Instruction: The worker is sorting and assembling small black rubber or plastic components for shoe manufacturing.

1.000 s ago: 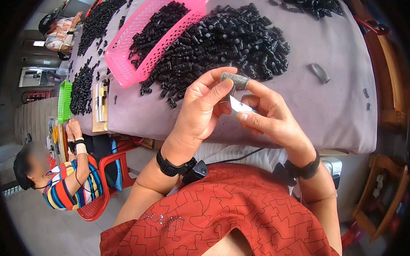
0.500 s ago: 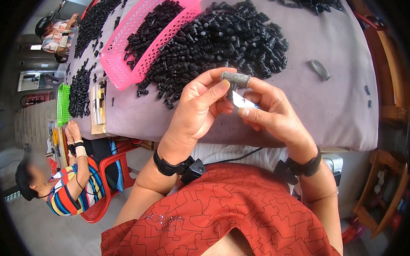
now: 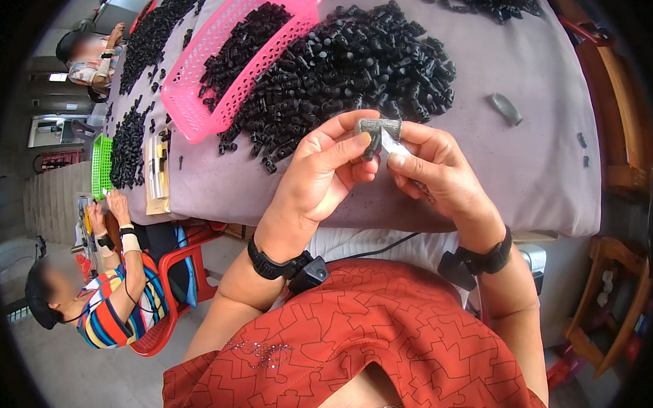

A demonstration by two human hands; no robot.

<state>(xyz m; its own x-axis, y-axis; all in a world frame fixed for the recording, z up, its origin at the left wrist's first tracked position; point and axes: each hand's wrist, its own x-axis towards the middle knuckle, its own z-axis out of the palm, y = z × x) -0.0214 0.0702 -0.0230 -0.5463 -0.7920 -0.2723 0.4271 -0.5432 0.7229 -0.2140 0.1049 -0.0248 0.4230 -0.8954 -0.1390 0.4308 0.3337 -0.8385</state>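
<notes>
My left hand (image 3: 321,161) is closed, pinching a small black plastic part (image 3: 372,146) between thumb and fingers. In my right hand (image 3: 443,168), also closed, is a small knife whose pale pointed blade (image 3: 388,138) rests against or very near the part; most of its handle is hidden in the palm. A grey textured finger sleeve (image 3: 379,124) bridges the two index fingers, and I cannot tell which finger wears it. Just beyond my hands spreads a large heap of similar black parts (image 3: 360,61).
A pink perforated basket (image 3: 229,114) holding black parts stands left of the heap. Another grey sleeve (image 3: 505,108) lies on the cloth-covered table (image 3: 543,175) at right. Beside a green basket (image 3: 101,167), a co-worker (image 3: 115,297) sits on a red chair; another person (image 3: 90,59) is farther back.
My right hand has shifted slightly up and left, and the blade has turned to point more upward at the part. The near co-worker's hands have moved apart.
</notes>
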